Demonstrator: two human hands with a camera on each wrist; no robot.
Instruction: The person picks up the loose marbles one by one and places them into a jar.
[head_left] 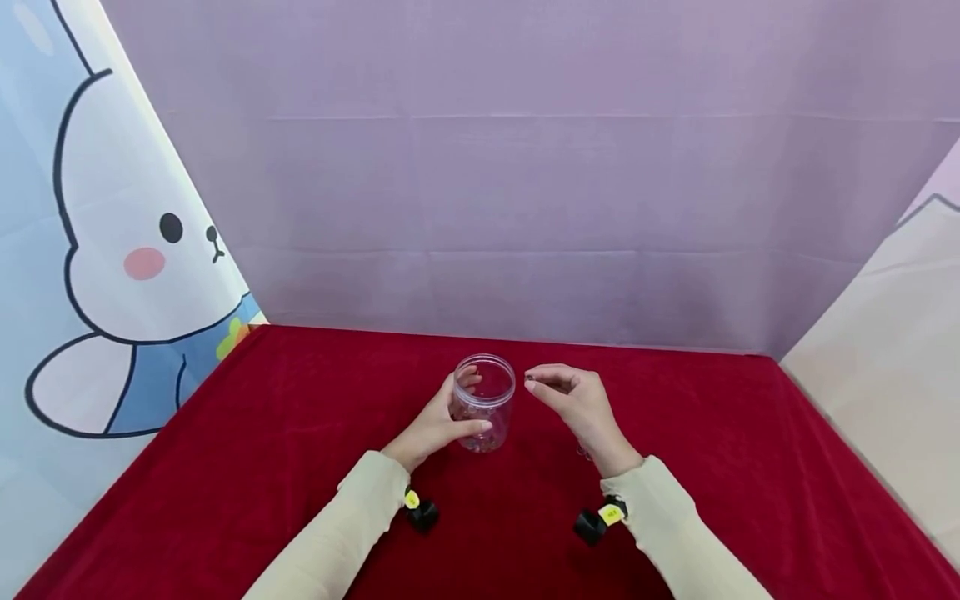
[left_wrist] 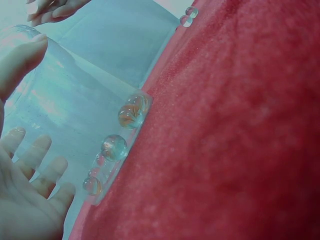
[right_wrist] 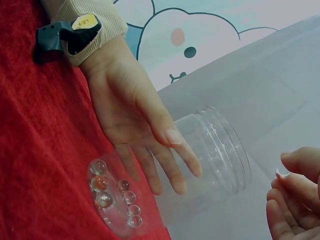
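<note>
A clear plastic jar (head_left: 487, 405), without a lid, stands on the red cloth. My left hand (head_left: 437, 427) grips it from the left, thumb across the near side and fingers round the far side. Several glass marbles (right_wrist: 103, 199) lie on the jar's bottom, some with orange swirls. To the right of the jar's mouth, level with the rim, my right hand (head_left: 579, 402) pinches a small marble (right_wrist: 283, 172) between thumb and forefinger. The fingers hide most of that marble.
Two clear marbles (left_wrist: 186, 20) lie on the cloth (head_left: 262, 433) beyond the jar in the left wrist view. A plain purple-grey backdrop (head_left: 525, 208) rises behind the table. Cartoon-printed panels (head_left: 112, 275) flank it. Both wrists carry black cameras (head_left: 590, 527).
</note>
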